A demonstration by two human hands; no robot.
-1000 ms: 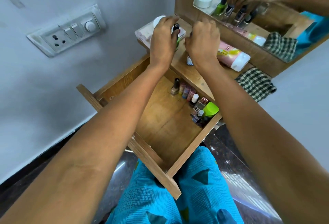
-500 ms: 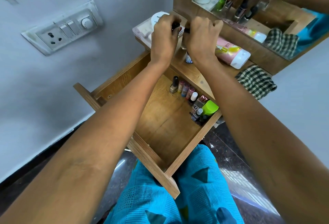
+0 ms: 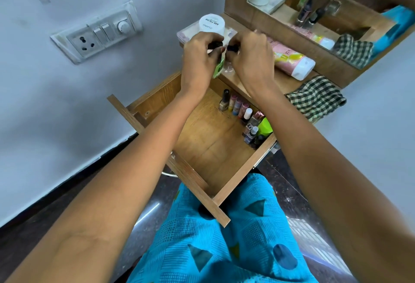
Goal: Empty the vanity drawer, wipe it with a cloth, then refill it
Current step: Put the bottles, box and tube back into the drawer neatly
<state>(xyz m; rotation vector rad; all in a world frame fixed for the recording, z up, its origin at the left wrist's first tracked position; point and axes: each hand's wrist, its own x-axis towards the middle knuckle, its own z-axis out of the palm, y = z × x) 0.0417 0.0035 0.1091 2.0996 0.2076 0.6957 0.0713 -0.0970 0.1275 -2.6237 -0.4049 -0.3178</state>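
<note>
The wooden vanity drawer (image 3: 202, 143) stands pulled out over my lap, with several small nail polish bottles (image 3: 238, 107) lined along its back and right side. My left hand (image 3: 199, 58) grips a green nail polish bottle (image 3: 219, 69) by its black cap above the vanity shelf. My right hand (image 3: 251, 58) pinches the black cap of a clear bottle (image 3: 229, 67) right beside it. Both hands hover close together over the shelf edge. A green-checked cloth (image 3: 316, 98) lies on the shelf at the right.
A white nail polish remover tub (image 3: 211, 24) sits on a clear box (image 3: 186, 34) at the shelf's back left. A pink tube (image 3: 292, 62) lies under the mirror (image 3: 314, 1). A switchboard (image 3: 98, 33) is on the left wall. My blue-clad legs (image 3: 224, 237) are below.
Both hands have lifted slightly toward me from the shelf, each carrying a small bottle by its cap; the green bottle now hangs tilted below my left hand.
</note>
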